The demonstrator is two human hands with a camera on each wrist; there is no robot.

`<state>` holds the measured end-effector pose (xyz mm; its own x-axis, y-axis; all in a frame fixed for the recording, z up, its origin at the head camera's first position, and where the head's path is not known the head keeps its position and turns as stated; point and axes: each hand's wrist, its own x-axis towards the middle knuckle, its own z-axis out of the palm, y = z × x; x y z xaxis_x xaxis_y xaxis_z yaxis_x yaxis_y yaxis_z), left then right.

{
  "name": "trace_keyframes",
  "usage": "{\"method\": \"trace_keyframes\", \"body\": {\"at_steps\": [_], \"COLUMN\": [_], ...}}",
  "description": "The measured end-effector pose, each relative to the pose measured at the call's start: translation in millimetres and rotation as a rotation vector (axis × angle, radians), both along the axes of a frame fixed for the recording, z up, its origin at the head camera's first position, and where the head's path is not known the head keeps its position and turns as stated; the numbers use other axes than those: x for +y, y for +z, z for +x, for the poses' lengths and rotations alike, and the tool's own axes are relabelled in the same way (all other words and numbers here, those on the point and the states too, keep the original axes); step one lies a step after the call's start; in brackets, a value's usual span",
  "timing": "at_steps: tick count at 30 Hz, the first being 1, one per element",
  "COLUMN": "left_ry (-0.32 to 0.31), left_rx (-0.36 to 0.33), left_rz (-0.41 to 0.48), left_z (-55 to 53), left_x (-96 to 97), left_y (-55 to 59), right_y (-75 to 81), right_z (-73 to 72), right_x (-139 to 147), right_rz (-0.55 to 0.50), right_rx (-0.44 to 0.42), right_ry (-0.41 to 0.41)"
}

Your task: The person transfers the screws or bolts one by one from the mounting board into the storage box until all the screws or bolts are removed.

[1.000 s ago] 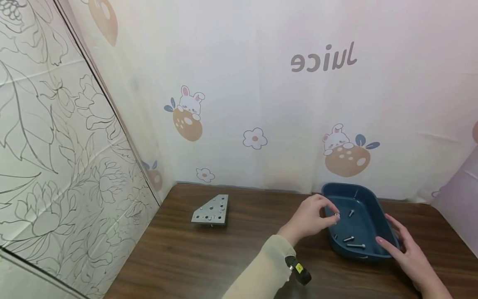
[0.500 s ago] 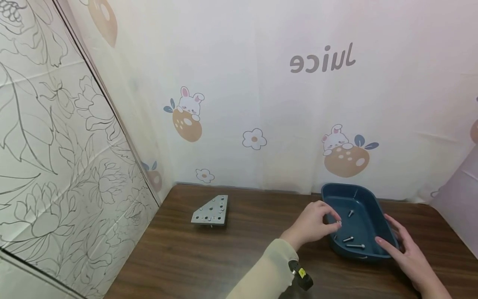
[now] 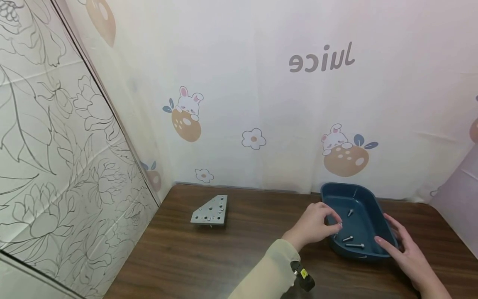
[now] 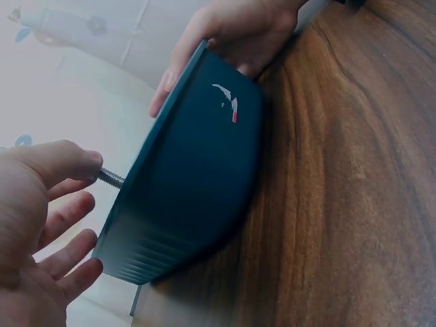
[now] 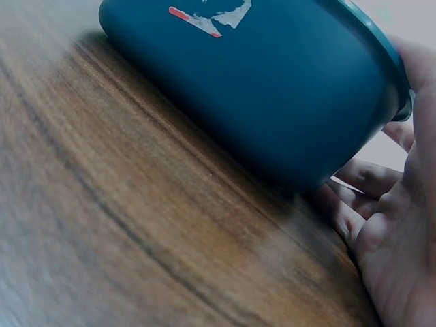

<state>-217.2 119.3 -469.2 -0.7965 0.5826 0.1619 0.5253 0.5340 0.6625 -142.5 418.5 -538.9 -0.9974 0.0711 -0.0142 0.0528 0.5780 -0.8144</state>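
Over the left side of a dark blue plastic tray (image 3: 364, 218), my left hand (image 3: 313, 224) pinches a metal bolt between thumb and index finger. In the left wrist view the threaded shank of this bolt (image 4: 110, 178) sticks out from the fingertips beside the rim. My right hand (image 3: 410, 256) holds the tray at its right side, thumb over the rim and fingers along the outer wall. Inside the tray lie a long bolt (image 3: 354, 245), a shorter bolt (image 3: 347, 238) and a small bolt (image 3: 350, 212). Another small piece is partly hidden near the left hand.
A grey metal plate (image 3: 210, 209) with a slanted side and several holes, some with bolts, sits at the table's back left. The wooden table (image 3: 179, 257) ends against a printed curtain (image 3: 224, 104). A black strap (image 3: 303, 276) is around the left wrist.
My left hand has moved slightly right and down over the tray, with the bolt still pinched. The right hand and the tray have stayed in place.
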Motion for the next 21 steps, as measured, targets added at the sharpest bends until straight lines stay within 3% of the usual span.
{"method": "trace_keyframes", "body": {"at_steps": [21], "left_ry": [0.0], "left_rx": [0.015], "left_rz": [-0.012], "left_z": [2.3], "left_x": [-0.8], "left_y": [-0.8], "right_y": [2.2], "right_z": [0.1], "right_x": [-1.1], "right_rz": [-0.014], "right_rx": [-0.023], "right_ry": [0.003]}}
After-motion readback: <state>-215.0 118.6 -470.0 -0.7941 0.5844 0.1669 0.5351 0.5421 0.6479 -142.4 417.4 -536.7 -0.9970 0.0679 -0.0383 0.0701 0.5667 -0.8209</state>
